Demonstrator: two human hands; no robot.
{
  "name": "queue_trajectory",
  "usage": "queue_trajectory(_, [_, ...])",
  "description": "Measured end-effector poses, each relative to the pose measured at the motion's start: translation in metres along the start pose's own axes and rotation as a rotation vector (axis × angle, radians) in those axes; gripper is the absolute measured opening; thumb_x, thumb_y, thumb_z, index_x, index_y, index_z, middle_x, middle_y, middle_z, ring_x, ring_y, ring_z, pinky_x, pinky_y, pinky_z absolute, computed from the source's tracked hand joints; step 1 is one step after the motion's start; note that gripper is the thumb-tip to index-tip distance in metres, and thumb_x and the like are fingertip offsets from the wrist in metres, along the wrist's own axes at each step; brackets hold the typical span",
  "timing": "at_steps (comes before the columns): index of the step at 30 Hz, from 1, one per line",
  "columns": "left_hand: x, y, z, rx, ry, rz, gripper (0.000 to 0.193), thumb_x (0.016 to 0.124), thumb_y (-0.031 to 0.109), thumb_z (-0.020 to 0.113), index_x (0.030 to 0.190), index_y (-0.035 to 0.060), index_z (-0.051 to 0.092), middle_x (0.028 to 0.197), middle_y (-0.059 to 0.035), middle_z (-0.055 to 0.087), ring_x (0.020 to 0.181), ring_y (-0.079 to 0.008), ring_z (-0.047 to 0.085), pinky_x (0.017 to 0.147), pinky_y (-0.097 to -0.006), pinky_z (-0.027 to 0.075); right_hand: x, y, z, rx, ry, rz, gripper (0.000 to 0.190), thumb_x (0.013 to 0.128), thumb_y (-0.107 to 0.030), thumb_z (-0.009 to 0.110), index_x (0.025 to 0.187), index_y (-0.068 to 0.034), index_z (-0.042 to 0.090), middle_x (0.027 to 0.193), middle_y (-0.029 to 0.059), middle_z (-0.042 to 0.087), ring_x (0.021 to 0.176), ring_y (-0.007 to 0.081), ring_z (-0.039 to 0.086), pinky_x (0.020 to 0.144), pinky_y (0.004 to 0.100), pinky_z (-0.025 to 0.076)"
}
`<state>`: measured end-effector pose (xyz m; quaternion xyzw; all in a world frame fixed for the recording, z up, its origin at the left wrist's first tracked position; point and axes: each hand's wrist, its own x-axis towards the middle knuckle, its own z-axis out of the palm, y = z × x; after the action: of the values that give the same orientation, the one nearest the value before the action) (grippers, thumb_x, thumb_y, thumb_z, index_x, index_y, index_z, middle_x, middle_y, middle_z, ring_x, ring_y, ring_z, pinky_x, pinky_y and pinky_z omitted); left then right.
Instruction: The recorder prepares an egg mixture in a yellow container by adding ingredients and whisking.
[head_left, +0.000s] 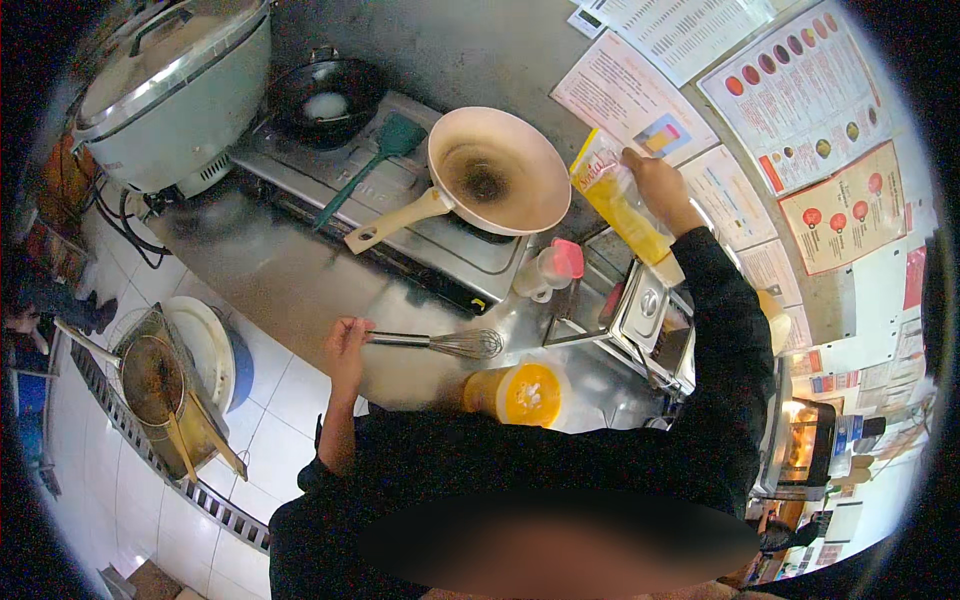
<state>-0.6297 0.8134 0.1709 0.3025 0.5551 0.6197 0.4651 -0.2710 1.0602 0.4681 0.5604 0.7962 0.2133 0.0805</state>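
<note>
My left hand (347, 345) grips the handle end of a wire whisk (461, 343) above the steel counter. The whisk lies level, its wire head pointing right. In my right hand (660, 187) is a clear and yellow Sovia pouch (616, 206) holding yellow liquid, raised to the right of the frying pan. That pale pan (517, 169), browned at its centre, rests on the gas stove (480, 262). Close to my body stands a tub (531, 394) of orange-yellow liquid with pale bits on top, just below the whisk head.
A green spatula (382, 157) lies on the stove beside a black wok (326, 105). At the back left is a large rice cooker (180, 97). A pink-topped plastic jug (544, 271) and a steel rack with a lidded pan (645, 304) stand right. A strainer (152, 379) sits low at left.
</note>
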Motion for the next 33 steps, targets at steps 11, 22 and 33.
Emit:
queue_trajectory(11, [0.005,0.004,0.013,0.004,-0.064,0.032,0.019,0.090,0.022,0.051,0.083,0.0045,0.056,0.080,-0.0038,0.059,0.072,-0.0124,0.056,0.070,-0.0272,0.047,-0.001,-0.017,0.004,0.241,0.258,-0.129,0.022,0.086,-0.016,0.042,0.105,-0.010,0.052,0.076,0.0202,0.061,0.071,0.0374,0.061,0.061,0.0478,0.048])
queue_trajectory(22, [0.001,-0.018,-0.003,-0.093,0.033,-0.015,0.017,0.090,0.022,0.051,0.084,0.0060,0.056,0.080,-0.0032,0.058,0.073,-0.0121,0.056,0.070,-0.0276,0.047,0.001,0.008,-0.005,0.178,0.069,-0.083,0.021,0.087,-0.019,0.041,0.100,-0.009,0.055,0.081,0.0220,0.061,0.076,0.0393,0.061,0.064,0.0481,0.048])
queue_trajectory(33, [0.002,0.001,0.005,-0.070,-0.032,0.025,0.019,0.090,0.022,0.051,0.084,0.0050,0.056,0.079,-0.0027,0.060,0.073,-0.0088,0.053,0.067,-0.0236,0.042,0.008,-0.014,-0.017,0.270,0.164,0.010,0.021,0.087,-0.021,0.043,0.101,-0.011,0.055,0.082,0.0220,0.061,0.077,0.0397,0.061,0.065,0.0474,0.049])
